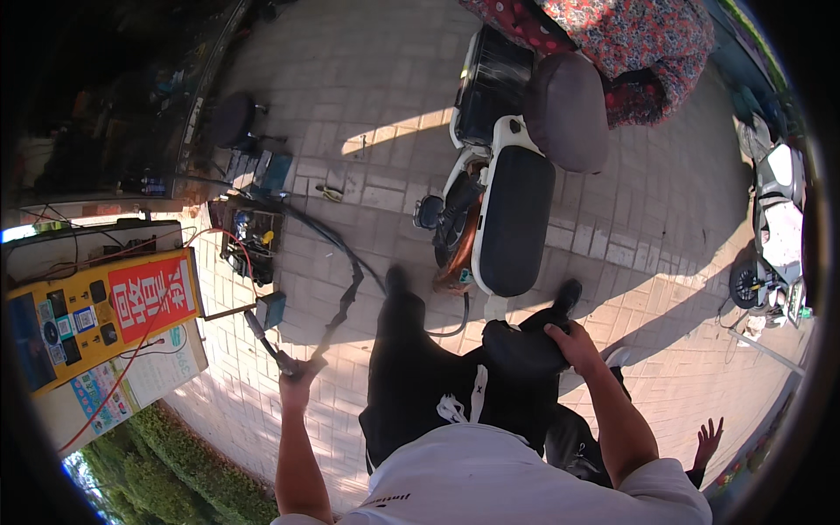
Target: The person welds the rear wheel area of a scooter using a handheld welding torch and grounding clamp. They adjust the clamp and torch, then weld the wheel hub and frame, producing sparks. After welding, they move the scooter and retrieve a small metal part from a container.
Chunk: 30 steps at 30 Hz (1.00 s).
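My left hand (pixel 297 374) is closed around the end of a dark, rod-shaped thing (pixel 258 331); its exact kind is hard to make out. Out to the right, my right hand (pixel 573 346) grips the edge of a black padded saddle (pixel 525 348) just in front of my body. Beyond it stands an electric scooter with white trim, a long black seat pad (pixel 516 219) and a brownish rear seat (pixel 567 112). Beside the long pad, a dark wheel (pixel 452 226) and an orange-brown part (pixel 466 241) show.
A person in flowered clothing (pixel 639 39) is at the scooter's far end. Another person's hand (pixel 707 442) shows at lower right. Left are a yellow cabinet (pixel 96 319), a tool crate (pixel 252 234), a round stool (pixel 234 120) and a dark hose (pixel 319 229). A white scooter (pixel 779 227) stands far right.
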Tool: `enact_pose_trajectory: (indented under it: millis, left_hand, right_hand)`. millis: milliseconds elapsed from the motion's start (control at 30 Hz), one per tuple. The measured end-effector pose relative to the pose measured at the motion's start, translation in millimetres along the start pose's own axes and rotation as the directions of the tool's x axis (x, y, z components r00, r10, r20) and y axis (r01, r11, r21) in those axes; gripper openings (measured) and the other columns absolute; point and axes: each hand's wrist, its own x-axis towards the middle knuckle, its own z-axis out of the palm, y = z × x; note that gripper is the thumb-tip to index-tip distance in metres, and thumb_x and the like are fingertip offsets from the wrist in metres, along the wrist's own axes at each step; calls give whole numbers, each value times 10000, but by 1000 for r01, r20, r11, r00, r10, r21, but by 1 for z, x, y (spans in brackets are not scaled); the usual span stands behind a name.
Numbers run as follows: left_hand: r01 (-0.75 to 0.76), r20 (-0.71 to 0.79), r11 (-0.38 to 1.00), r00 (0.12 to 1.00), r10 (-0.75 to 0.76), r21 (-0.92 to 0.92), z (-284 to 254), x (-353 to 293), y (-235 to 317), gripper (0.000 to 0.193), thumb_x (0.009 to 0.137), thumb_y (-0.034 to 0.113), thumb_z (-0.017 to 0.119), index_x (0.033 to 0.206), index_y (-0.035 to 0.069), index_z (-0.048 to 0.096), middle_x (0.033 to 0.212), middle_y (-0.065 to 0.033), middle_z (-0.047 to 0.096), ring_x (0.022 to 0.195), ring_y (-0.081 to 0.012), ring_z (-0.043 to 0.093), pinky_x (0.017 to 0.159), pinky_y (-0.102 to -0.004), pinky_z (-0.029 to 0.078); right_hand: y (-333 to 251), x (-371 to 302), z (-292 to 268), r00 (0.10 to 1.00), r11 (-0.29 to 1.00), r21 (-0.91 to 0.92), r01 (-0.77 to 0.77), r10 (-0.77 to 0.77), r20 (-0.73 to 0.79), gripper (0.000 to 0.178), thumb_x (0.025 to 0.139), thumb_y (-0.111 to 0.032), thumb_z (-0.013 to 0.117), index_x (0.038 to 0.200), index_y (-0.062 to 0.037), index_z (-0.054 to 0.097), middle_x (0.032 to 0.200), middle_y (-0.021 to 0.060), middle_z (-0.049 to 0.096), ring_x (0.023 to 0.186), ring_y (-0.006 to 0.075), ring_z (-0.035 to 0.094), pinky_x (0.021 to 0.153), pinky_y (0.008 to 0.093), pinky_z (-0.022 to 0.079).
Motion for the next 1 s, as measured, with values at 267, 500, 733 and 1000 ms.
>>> enact_pose_trajectory:
  millis: [267, 500, 733, 1000]
  left_hand:
    - [7, 13, 998, 1000, -7, -66, -72, 64, -34, 126, 782, 66, 730, 846, 22, 630, 766, 5, 603, 706, -106, 557, 680, -274, 463]
    - [-304, -242, 944, 913, 327, 129, -176, 108, 67, 177, 853, 135, 693, 903, -9, 603, 834, -49, 612, 753, -145, 561, 714, -293, 469]
    - [-416, 138, 899, 891, 433, -134, -121, 134, 134, 190, 848, 67, 717, 952, 11, 569, 827, -77, 646, 775, -158, 637, 752, -298, 498]
    - [-499, 459, 855, 733, 502, -138, 10, 108, 172, 434, 841, 158, 765, 1198, -19, 593, 1096, -74, 666, 959, -117, 578, 858, -253, 443]
  right_hand:
    - [-69, -38, 90, 965, 993, 5, 116, -111, -237, 670, 839, -429, 687, 1293, 41, 542, 1284, 245, 560, 1140, 318, 576, 973, 382, 448]
    - [-113, -40, 173, 879, 888, 217, 406, -315, -357, 232, 842, -187, 709, 827, 43, 677, 707, 53, 644, 677, 120, 565, 644, 283, 456]
    - [-169, -30, 228, 764, 875, 94, 475, -356, -539, 318, 798, -268, 696, 736, 42, 659, 621, 173, 611, 597, 267, 616, 606, 377, 478]
    - [-162, -33, 221, 697, 765, 267, 586, -308, -648, 450, 882, -404, 617, 969, 35, 662, 854, 188, 655, 778, 281, 628, 726, 369, 491]
